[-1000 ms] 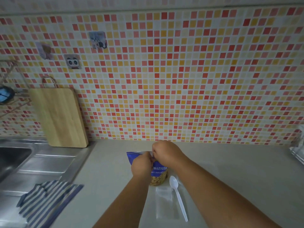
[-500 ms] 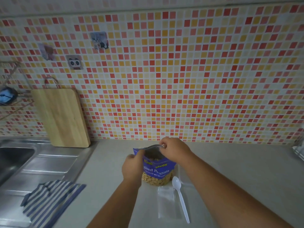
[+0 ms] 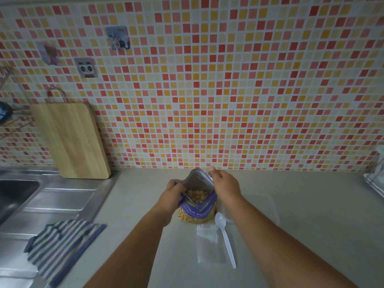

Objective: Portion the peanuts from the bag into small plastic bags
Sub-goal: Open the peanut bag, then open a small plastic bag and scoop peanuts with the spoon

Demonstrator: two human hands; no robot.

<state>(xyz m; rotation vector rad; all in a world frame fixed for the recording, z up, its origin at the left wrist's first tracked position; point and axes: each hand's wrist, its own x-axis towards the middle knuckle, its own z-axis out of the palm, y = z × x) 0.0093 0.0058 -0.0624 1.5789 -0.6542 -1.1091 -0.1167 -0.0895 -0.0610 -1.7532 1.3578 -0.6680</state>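
A mosaic-tiled wall [image 3: 228,90] backs a pale worktop [image 3: 301,215]; a steel sink [image 3: 18,196] lies at the left; the peanut bag [image 3: 198,204] stands upright mid-worktop; the left hand [image 3: 171,196] and right hand [image 3: 225,186] each pinch a rim, holding its mouth apart; a white spoon [image 3: 225,235] and small plastic bag [image 3: 207,242] lie just beside it.

Cutting board [image 3: 70,140] (upright), striped cloth [image 3: 62,244]
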